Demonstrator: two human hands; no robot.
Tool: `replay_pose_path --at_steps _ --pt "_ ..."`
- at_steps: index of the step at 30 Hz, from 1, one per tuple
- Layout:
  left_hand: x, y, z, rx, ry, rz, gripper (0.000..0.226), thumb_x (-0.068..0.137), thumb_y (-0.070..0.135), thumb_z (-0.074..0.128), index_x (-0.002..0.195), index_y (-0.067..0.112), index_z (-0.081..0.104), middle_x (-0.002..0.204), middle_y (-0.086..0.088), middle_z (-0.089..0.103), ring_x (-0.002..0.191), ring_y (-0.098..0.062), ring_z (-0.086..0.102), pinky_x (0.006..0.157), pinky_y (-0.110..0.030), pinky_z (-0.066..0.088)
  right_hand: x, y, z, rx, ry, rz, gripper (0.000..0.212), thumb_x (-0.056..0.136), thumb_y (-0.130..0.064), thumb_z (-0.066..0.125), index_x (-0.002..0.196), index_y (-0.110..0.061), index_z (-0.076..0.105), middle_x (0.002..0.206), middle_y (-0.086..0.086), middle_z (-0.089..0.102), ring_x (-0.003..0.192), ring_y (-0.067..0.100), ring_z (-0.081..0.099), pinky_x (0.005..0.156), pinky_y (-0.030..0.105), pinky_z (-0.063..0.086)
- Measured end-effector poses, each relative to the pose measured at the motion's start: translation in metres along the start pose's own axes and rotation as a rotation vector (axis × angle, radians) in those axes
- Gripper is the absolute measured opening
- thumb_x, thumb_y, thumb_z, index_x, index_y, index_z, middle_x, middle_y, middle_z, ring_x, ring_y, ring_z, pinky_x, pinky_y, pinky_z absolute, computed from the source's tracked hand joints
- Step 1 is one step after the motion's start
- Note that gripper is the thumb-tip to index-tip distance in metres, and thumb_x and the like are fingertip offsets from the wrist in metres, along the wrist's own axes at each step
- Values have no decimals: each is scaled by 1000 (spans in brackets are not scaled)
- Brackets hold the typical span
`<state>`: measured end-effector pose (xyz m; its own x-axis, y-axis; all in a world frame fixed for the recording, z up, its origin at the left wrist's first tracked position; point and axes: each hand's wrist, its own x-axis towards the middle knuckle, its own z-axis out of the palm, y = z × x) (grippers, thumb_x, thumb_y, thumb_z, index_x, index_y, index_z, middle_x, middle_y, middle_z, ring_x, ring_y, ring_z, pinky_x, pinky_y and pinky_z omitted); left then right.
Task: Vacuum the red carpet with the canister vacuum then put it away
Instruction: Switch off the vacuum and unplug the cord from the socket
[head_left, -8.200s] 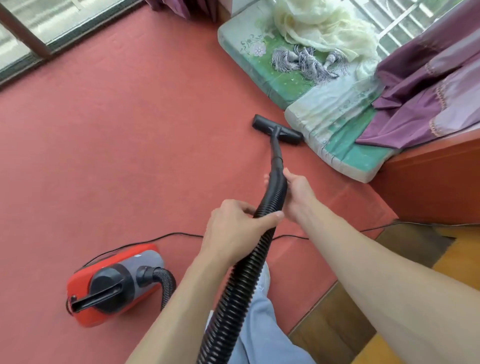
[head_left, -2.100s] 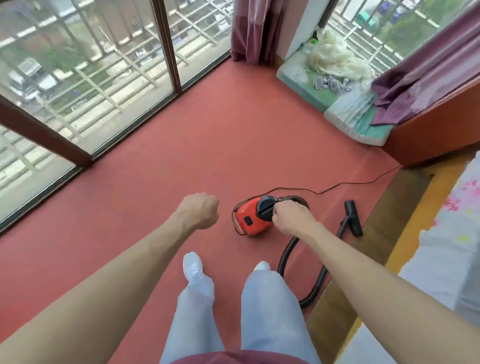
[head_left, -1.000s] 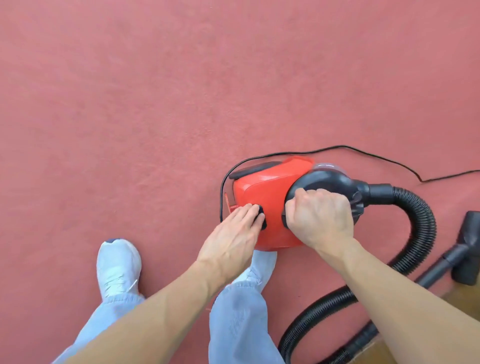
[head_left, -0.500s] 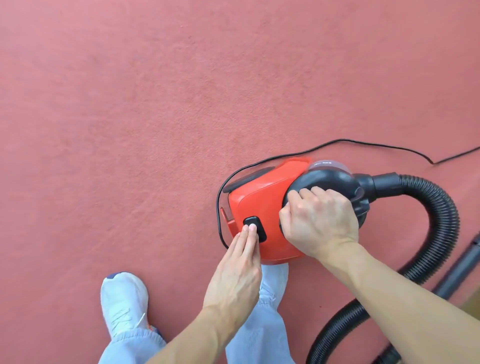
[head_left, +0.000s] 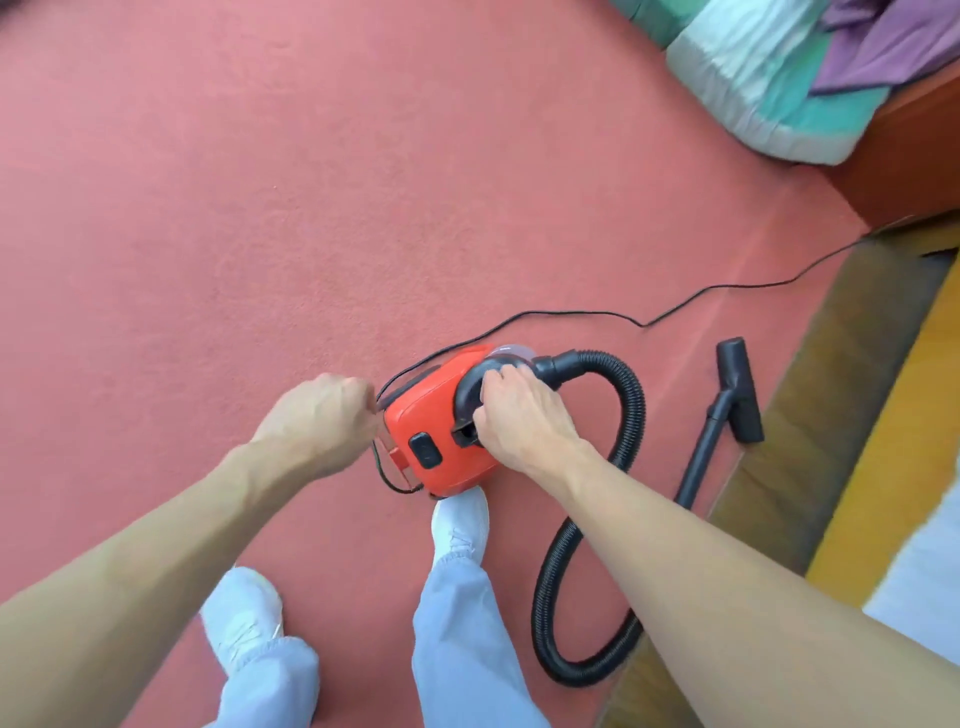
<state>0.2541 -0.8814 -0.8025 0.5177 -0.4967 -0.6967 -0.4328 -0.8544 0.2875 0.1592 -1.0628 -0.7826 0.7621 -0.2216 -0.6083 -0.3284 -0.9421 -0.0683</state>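
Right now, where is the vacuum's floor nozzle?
Head view, right side: floor nozzle lies at the carpet edge, between the hose loop and the wooden floor.

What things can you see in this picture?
carpet: one, red, most of the floor
vacuum: one, red and black, middle
hose: one, black, looping right of vacuum
nozzle: one, black, carpet's right edge
cord: one, black, trailing right
cushions: two, green and white, top right
cloth: one, purple, over cushions
wood floor: one, brown, right
shoes: two, white, bottom
trousers: one, pale blue, bottom
left hand: one, fingers curled beside vacuum, grip unclear
right hand: one, gripping vacuum's handle
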Motion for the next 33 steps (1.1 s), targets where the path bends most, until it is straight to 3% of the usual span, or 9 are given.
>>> replay_pose_path --at_steps 6,12,15,19,22,27,33 --pt "-86 33 -133 131 -86 135 29 92 19 42 103 14 68 99 -7 73 91 -31 66 80 -37 57 -97 9 -135 166 -32 203 27 93 -17 41 105 -5 62 116 18 64 104 36 61 76 34 43" --pt "-192 70 -272 164 63 259 27 94 26 45 104 23 70 103 -5 73 94 -29 66 83 -37 55 -208 -16 -259 304 178 326 29 95 -20 41 105 -5 64 114 15 63 104 35 59 85 40 49" --pt "-249 75 -332 218 142 321 25 93 27 48 104 24 70 104 -4 74 97 -28 67 83 -37 55 -254 -39 -315 390 191 355 30 93 -21 41 106 -8 65 112 15 66 100 35 62 84 41 52" --pt "-327 80 -400 293 179 378 24 93 24 52 105 19 73 107 -8 73 102 -30 66 83 -35 54 -302 -69 -392 421 195 313 35 91 -25 43 109 -7 67 114 15 68 101 34 64 85 40 53" --pt "-373 81 -443 323 205 406 26 94 27 53 105 14 73 106 -11 73 103 -30 65 85 -38 54 -328 -91 -440 413 234 265 35 90 -26 44 99 -4 69 103 13 71 92 31 67 81 45 56" --pt "-427 79 -516 319 309 431 27 94 31 56 101 12 73 103 -10 72 100 -30 66 86 -40 54 -350 -118 -521 287 228 177 34 87 -32 47 83 -4 67 86 9 70 72 23 64 70 38 54" --pt "-464 82 -597 311 482 427 25 94 27 54 95 10 72 99 -13 70 92 -28 67 81 -41 56 -363 -135 -619 273 421 107 33 91 -29 50 77 -4 66 80 10 68 75 26 63 74 41 51"
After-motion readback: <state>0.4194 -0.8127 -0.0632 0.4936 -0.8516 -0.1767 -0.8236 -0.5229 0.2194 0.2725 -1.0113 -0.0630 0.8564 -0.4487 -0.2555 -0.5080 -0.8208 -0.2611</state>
